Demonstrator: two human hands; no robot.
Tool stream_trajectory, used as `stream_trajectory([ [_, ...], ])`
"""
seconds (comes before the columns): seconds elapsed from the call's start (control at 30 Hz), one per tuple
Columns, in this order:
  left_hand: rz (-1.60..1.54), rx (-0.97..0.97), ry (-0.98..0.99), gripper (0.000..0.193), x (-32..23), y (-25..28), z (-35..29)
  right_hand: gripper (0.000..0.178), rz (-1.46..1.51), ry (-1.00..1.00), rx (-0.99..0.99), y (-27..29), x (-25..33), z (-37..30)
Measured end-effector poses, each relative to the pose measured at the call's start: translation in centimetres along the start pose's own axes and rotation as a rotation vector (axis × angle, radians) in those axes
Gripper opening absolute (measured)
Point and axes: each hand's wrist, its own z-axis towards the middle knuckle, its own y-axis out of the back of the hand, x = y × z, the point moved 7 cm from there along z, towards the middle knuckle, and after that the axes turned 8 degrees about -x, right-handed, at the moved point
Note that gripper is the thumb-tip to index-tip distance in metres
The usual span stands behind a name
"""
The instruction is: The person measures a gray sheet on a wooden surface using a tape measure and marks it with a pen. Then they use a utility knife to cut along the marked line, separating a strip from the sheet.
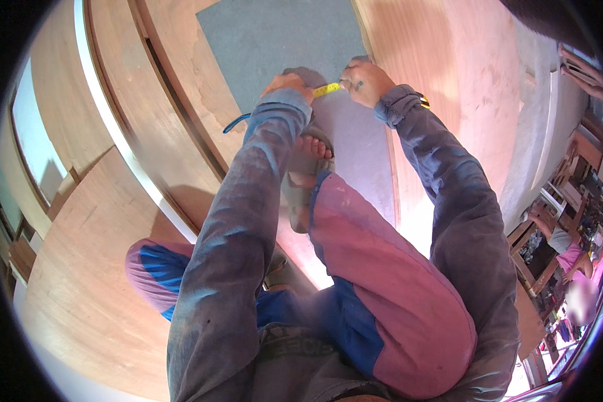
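Fingers of your left hand (287, 85) and right hand (370, 83) curl closed on the yellow tape (327, 90), short span between, over the grey panel (275, 43). Likely measuring; next calls for tensioning, reading.

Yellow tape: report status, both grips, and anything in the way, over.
Left grip and right grip closed at either end of the visible yellow tape. Tape runs over grey panel. Sandalled foot close by; nothing crosses the tape.

From my remote seat I count two hands, the left hand (288, 83) and the right hand (368, 84); one yellow measuring tape (327, 89); one grey sheet (275, 40); one blue strap (235, 123); two sleeves (238, 194); two trouser legs (388, 258).
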Motion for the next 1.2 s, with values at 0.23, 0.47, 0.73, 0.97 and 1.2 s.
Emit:
stream_trajectory([
  [0.23, -0.019, 0.004, 0.031, 0.038, -0.1, 0.5, -0.2, 0.018, -0.018, 0.002, -0.021, -0.7, -0.6, 0.2],
  [0.47, -0.024, -0.002, 0.033, 0.036, -0.3, 0.9, -0.8, 0.017, -0.026, 0.024, -0.026, -0.6, -0.6, 0.5],
  [0.73, -0.033, -0.009, 0.017, 0.036, -0.2, 0.9, -0.7, 0.02, -0.05, 0.0, 0.051, -0.4, -0.3, 0.8],
  [0.97, -0.008, -0.024, 0.018, 0.037, -0.2, 0.9, -0.5, 0.018, -0.141, 0.022, 0.065, -0.2, 0.6, 1.0],
  [1.2, -0.036, -0.045, 0.035, 0.037, 0.3, 0.5, -0.3, 0.021, -0.294, 0.042, 0.18, -0.5, 2.5, 1.2],
])
